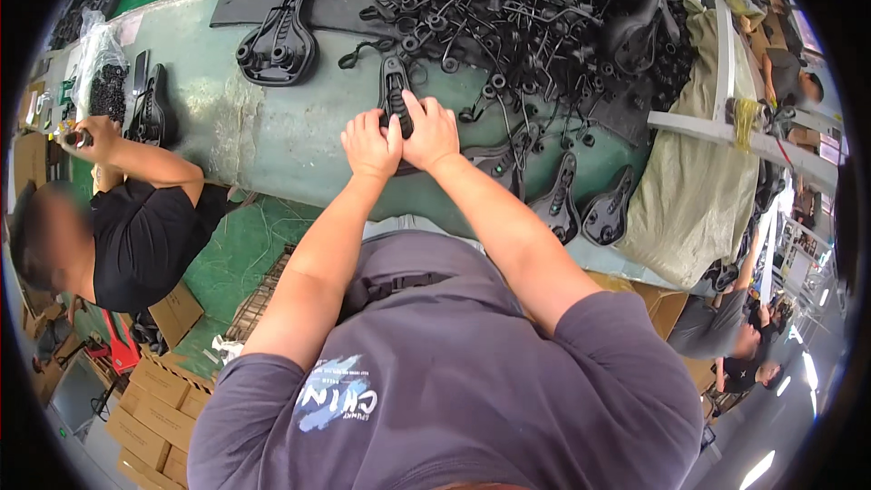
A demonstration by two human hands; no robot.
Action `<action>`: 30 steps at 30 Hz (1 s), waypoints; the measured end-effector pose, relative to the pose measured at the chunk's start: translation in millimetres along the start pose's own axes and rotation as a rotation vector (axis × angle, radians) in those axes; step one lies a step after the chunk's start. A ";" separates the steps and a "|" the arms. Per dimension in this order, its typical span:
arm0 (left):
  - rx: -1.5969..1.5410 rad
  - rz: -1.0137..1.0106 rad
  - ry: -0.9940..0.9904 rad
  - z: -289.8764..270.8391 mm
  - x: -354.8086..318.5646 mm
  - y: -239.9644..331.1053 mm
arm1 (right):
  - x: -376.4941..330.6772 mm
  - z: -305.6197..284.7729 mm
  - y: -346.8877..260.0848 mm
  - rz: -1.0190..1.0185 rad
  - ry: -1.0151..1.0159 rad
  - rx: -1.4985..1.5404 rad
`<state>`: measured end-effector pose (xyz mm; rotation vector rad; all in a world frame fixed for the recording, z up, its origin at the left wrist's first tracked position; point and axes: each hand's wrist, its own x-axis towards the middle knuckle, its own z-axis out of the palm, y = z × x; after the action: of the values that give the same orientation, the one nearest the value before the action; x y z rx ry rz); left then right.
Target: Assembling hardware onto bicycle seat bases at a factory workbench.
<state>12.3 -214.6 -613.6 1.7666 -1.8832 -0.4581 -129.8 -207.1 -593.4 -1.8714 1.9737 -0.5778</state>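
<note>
In front of me on the green worktable (336, 77) lies a black bicycle saddle (394, 74), underside up, its narrow end pointing away. My left hand (370, 143) is closed on its left side, and my right hand (430, 133) grips its right side with the thumb laid over the top. Most of the near part of the saddle is hidden under my hands. Just beyond lies a thin black loop-shaped piece (363, 55). Another upturned saddle (279, 47) rests farther left, on the edge of a dark mat.
A tangled heap of black saddle rails and small parts (526, 45) covers the right back. Two saddles (560, 192) lie near the front right edge, beside a pale sack (694, 209) and a metal frame (717, 54). At left, a co-worker (136, 227) holds a tool; cartons (159, 413) stand below.
</note>
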 end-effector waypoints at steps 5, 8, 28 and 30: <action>-0.092 -0.217 -0.201 -18.1 9.6 8.9 | 0.3 -15.5 -13.3 0.104 -0.155 -0.025; -0.024 -0.239 -0.358 -31.1 8.2 7.0 | -8.2 -15.9 -21.3 0.188 -0.334 -0.031; -0.025 -0.057 -0.112 -3.3 17.7 -11.0 | 1.6 7.6 -7.6 0.147 -0.081 0.095; -0.092 -0.129 -0.163 -4.9 24.4 -11.1 | -2.1 -7.1 -8.9 0.142 -0.103 0.080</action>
<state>23.7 -239.4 -612.6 1.8442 -1.8299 -0.7460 -125.8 -205.0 -582.7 -1.6646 1.9674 -0.5013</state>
